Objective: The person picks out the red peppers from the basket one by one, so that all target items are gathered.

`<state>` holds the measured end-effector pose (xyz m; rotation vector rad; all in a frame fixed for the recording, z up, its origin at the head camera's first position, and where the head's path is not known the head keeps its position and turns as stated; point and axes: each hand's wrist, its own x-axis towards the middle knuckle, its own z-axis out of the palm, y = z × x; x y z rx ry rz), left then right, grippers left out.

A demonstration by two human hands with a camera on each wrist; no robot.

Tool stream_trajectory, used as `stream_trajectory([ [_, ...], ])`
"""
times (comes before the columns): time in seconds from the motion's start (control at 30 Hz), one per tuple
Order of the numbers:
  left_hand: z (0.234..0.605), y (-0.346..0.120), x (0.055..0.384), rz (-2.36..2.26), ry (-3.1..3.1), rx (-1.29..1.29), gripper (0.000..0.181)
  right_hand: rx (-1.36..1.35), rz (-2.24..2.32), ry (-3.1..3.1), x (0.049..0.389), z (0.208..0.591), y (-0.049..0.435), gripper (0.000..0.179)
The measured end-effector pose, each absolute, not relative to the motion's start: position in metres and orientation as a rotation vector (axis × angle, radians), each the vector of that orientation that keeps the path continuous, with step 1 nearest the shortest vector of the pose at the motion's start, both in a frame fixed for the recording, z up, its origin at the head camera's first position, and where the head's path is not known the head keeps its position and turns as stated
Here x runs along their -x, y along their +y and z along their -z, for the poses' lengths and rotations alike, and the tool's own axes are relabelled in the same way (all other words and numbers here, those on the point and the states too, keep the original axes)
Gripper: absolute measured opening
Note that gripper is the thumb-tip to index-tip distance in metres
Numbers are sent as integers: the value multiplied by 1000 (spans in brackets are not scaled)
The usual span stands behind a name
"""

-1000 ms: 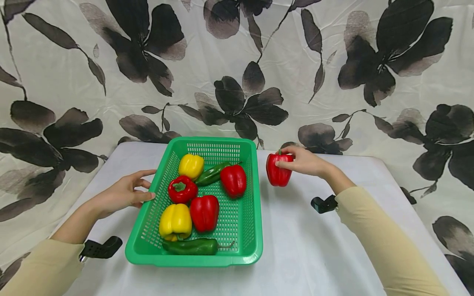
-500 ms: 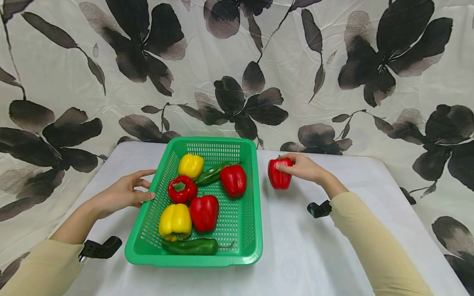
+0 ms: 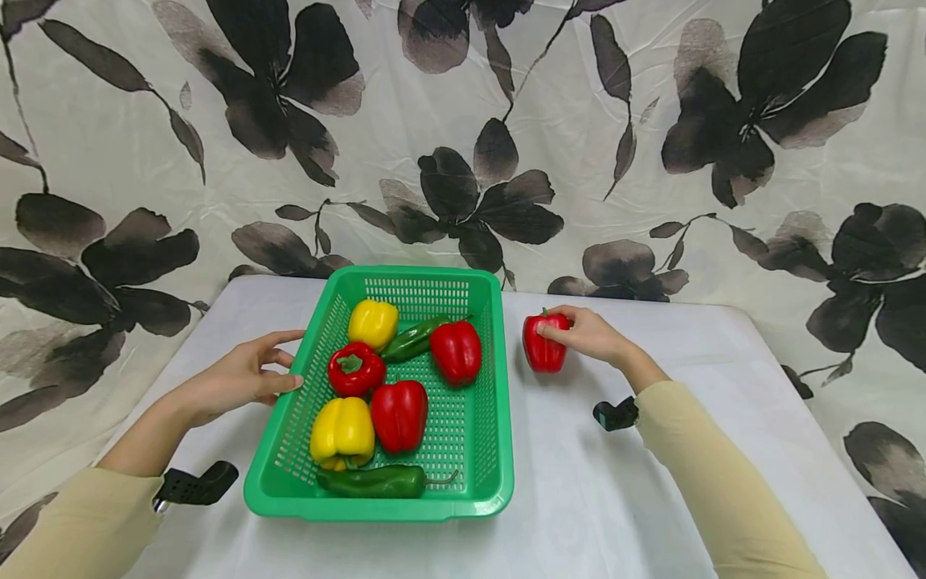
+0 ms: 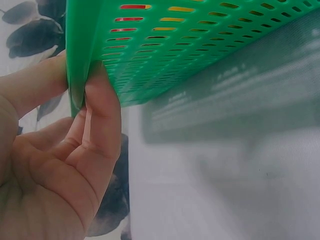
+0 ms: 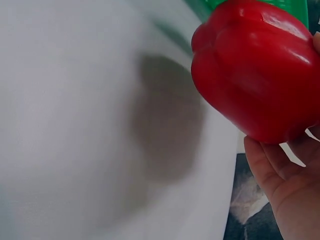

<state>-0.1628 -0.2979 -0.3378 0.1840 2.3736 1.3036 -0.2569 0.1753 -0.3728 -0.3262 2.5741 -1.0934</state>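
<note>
A pale, creased cloth (image 3: 434, 112) rises behind the desk (image 3: 564, 498), printed with large black and grey flowers (image 3: 784, 64), leaves (image 3: 610, 60) and thin stems; it also shows beyond both sides of the desk, whose top is white, its far right corner rounded

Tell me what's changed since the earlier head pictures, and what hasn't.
The right hand and the red pepper it holds have moved down a little in the head view, and the right forearm has swung slightly leftward. Nothing was newly gripped or let go. Unchanged: the left hand at the left rim of the green basket, and the peppers inside.
</note>
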Motion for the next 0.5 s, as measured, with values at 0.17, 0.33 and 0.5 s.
stream_trajectory([
  [0.17, 338, -297, 164, -1301, 2372, -182, 83, 288, 1083, 2580, 257, 378, 176, 61],
  [0.33, 339, -298, 165, -1295, 2371, -185, 83, 273, 1114, 2582, 258, 383, 177, 61],
  [0.5, 339, -299, 165, -1290, 2375, -185, 83, 249, 1132, 2579, 261, 389, 178, 59],
])
